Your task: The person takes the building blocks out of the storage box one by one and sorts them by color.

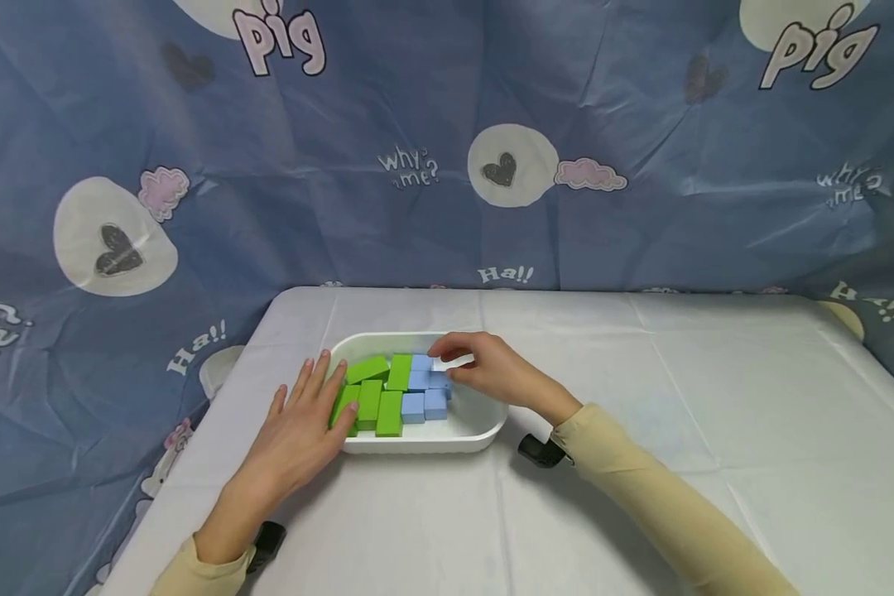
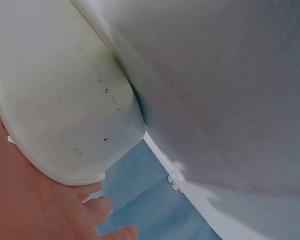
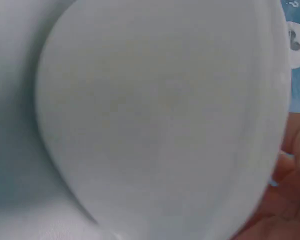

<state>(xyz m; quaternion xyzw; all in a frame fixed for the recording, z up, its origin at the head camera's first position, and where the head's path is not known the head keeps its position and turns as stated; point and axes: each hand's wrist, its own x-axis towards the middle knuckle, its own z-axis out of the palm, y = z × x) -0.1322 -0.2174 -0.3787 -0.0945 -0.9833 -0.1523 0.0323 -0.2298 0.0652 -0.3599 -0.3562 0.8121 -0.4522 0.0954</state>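
Observation:
A white oval tray (image 1: 417, 445) holds several green blocks (image 1: 369, 404) on its left side and several smaller light blue blocks (image 1: 413, 407) in the middle. My left hand (image 1: 305, 418) lies over the tray's left end, fingers straight and spread, the thumb over a green block. Above the blue blocks is my right hand (image 1: 495, 372), thumb and fingers bent with a gap between them. Its thumb tip is close to one blue block (image 1: 439, 381); I see nothing held in the gap. Both wrist views mainly show the tray's outer wall (image 2: 65, 100).
The tray stands on a table covered with a white cloth (image 1: 678, 397). A blue printed curtain (image 1: 417, 232) hangs behind it and along the left side. A black wrist device (image 1: 540, 451) sits below the right wrist, and another (image 1: 268, 542) beside the left.

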